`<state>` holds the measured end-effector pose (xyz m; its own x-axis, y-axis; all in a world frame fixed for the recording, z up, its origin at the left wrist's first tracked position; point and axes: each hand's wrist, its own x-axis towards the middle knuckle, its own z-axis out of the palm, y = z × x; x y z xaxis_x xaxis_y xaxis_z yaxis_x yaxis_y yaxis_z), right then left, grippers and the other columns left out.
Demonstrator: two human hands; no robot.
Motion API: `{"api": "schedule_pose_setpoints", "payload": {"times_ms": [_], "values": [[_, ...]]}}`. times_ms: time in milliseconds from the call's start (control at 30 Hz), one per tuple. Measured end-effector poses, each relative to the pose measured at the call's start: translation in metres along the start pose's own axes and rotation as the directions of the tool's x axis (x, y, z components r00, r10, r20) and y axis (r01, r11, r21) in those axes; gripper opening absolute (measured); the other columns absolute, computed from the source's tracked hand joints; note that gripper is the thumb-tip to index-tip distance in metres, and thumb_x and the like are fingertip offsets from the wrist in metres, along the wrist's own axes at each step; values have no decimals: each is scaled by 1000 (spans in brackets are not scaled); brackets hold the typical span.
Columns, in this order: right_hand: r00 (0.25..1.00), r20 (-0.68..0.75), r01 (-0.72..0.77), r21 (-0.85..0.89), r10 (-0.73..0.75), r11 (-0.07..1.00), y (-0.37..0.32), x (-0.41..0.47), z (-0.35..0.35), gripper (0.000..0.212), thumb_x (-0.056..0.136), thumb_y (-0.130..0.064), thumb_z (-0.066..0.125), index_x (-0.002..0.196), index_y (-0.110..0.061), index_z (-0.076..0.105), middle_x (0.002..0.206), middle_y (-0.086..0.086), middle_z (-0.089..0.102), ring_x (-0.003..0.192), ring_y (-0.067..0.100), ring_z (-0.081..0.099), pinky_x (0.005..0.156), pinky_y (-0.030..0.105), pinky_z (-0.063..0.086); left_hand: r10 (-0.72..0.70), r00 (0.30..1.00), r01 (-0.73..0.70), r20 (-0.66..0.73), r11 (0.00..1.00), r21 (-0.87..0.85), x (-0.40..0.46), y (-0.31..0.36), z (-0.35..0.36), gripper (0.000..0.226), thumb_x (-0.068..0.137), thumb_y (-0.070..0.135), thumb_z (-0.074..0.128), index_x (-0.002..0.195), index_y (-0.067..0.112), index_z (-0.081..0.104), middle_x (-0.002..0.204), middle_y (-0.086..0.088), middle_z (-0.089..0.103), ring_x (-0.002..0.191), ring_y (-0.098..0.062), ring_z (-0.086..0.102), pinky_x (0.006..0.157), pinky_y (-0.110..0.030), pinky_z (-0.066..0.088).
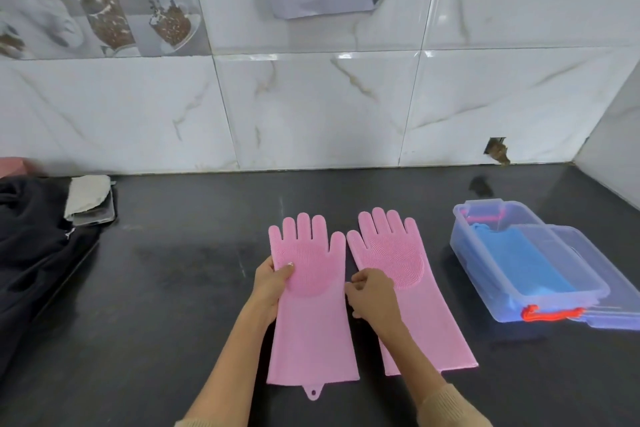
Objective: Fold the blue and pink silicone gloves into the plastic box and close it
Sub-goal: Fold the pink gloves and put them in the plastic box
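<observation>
Nearest the camera, two beige sleeves (446,406) enter from six o'clock, and the forearms run up to the hands. The left hand (270,282) pinches the outer edge of the left pink glove (311,308), thumb on the bristled palm and fingers tucked beneath, so it is closed on that glove. The right hand (372,295) is curled, fingertips at the inner edge of the right pink glove (429,308) in the narrow gap between the pair; it looks like a light pinch on that edge, though the grip itself is partly hidden.

Both pink gloves lie flat, palms up, side by side on the dark counter (173,288), fingers pointing to twelve o'clock, cuffs toward six. A hanging tab (313,392) sticks out from the left cuff.

At three o'clock stands the plastic box (491,274), open, with the blue gloves (519,260) already folded inside and its lid (588,288) leaning across its far side. At nine o'clock lie a dark cloth (31,236) and a phone (93,211).

The blue half seems done; the pink pair is now in hand. Next, I judge, one glove must be laid over the other, then the stack folded short enough to fit atop the blue ones.
</observation>
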<state>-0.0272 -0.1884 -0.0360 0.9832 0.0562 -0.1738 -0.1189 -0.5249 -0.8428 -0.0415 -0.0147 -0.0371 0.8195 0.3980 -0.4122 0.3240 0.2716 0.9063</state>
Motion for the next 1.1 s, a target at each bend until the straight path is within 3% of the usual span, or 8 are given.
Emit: {"api": "schedule_pose_setpoints", "payload": {"times_ms": [167, 333, 433, 533, 733, 833, 900, 1100], "values": [[999, -45, 3, -92, -7, 996, -15, 8, 6, 21, 83, -21, 66, 80, 0, 65, 78, 17, 69, 67, 30, 65, 70, 40, 58, 127, 992, -121, -13, 966, 229, 2, 9, 6, 22, 88, 5, 61, 110, 0, 60, 109, -15, 65, 95, -29, 62, 77, -37, 51], [999, -40, 12, -100, -16, 995, -12, 13, 8, 14, 82, -14, 64, 82, -1, 66, 78, 16, 70, 71, 30, 68, 68, 44, 59, 145, 980, -7, -139, 716, 698, -3, 19, -7, 35, 79, 25, 73, 64, 8, 45, 66, -6, 50, 66, -25, 51, 65, -36, 51], [998, -55, 29, -102, -34, 994, -10, 16, 10, 14, 83, -16, 64, 78, -3, 67, 75, 15, 71, 68, 29, 68, 67, 41, 59, 199, 956, 14, -215, 700, 714, -9, 14, -11, 5, 81, 6, 67, 76, 7, 70, 85, -14, 69, 76, -28, 61, 74, -36, 52], [998, -47, 34, -75, -38, 997, -11, 17, 12, 14, 84, -17, 65, 78, -4, 67, 76, 15, 71, 70, 29, 68, 68, 42, 59, 246, 927, 9, -283, 740, 672, -9, 11, -9, 24, 81, -1, 63, 103, 3, 71, 107, -15, 71, 101, -32, 63, 86, -38, 48], [995, -47, 92, 74, -88, 993, -10, 19, -5, 14, 85, -21, 66, 72, -20, 62, 70, 0, 68, 57, 16, 65, 53, 22, 49, 333, 879, 38, -341, 665, 746, -20, 19, 8, 13, 83, -4, 53, 89, 2, 63, 83, -13, 60, 78, -31, 56, 68, -38, 48], [958, -277, 92, 63, -72, 994, 2, 25, -37, 10, 88, -22, 61, 78, -21, 65, 79, -4, 69, 72, 14, 64, 65, 14, 45, 498, 829, -133, -256, 620, 774, -33, 17, 36, 20, 87, 3, 51, 104, 5, 62, 97, -11, 60, 88, -30, 57, 68, -31, 37], [916, -402, -3, -43, -15, 999, 15, 31, -63, 14, 92, -23, 56, 100, -15, 64, 103, 4, 68, 92, 20, 64, 86, 26, 53, 488, 870, -276, -77, 610, 743, -40, 10, 64, 15, 88, 6, 50, 93, 10, 63, 86, -2, 60, 79, -21, 53, 67, -25, 35], [944, -311, -179, -203, 110, 963, 45, 39, -85, 39, 96, -33, 48, 126, -9, 52, 125, 12, 60, 113, 27, 59, 103, 41, 45, 213, 973, -206, 94, 599, 774, -38, -21, 126, 19, 93, 23, 53, 98, 5, 52, 101, -11, 60, 94, -26, 60, 80, -33, 49]]}}
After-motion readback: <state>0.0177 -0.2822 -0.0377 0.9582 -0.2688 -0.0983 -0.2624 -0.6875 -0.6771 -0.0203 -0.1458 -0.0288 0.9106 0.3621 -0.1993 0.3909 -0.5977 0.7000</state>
